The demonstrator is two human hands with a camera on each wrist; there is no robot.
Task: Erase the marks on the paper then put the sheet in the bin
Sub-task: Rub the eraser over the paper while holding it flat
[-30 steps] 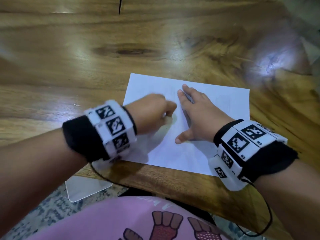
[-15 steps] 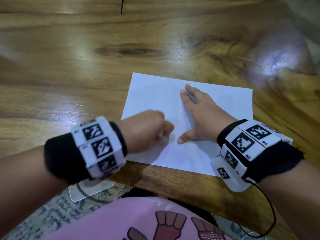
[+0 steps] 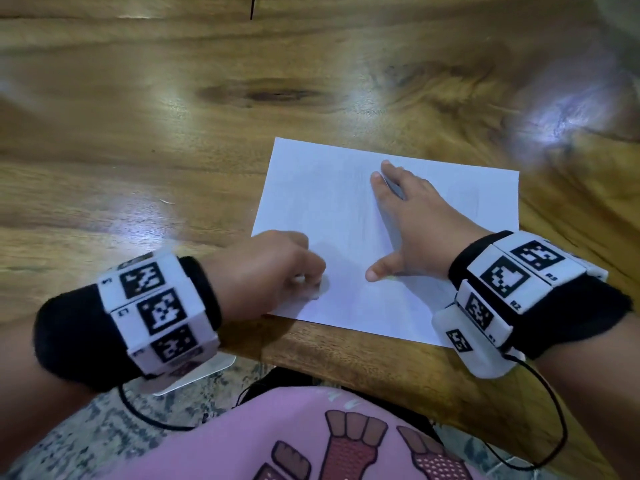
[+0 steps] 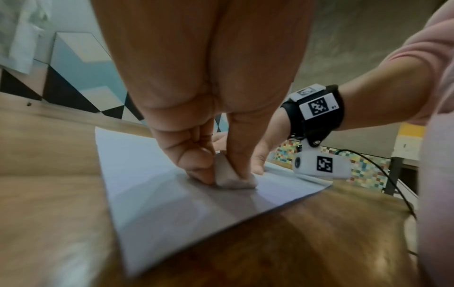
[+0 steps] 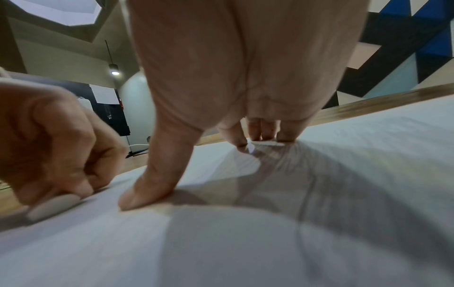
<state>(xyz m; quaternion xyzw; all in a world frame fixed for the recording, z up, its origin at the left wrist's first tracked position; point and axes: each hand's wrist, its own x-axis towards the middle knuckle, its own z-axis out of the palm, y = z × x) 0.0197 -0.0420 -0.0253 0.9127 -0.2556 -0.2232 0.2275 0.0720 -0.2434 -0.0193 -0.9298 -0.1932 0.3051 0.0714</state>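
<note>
1 sheet (image 3: 332,216) flat on counter (image 3: 138,133), long axis left-right. Left hand (image 3: 266,268) pinches 1 eraser (image 4: 230,174) on it. Right hand (image 3: 415,220) flat, fingers straight, pressing sheet.

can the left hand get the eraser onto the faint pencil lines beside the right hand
Probably yes. The left hand pinches the eraser on the sheet, and bare paper lies between; lines under the flat right hand stay covered.
</note>
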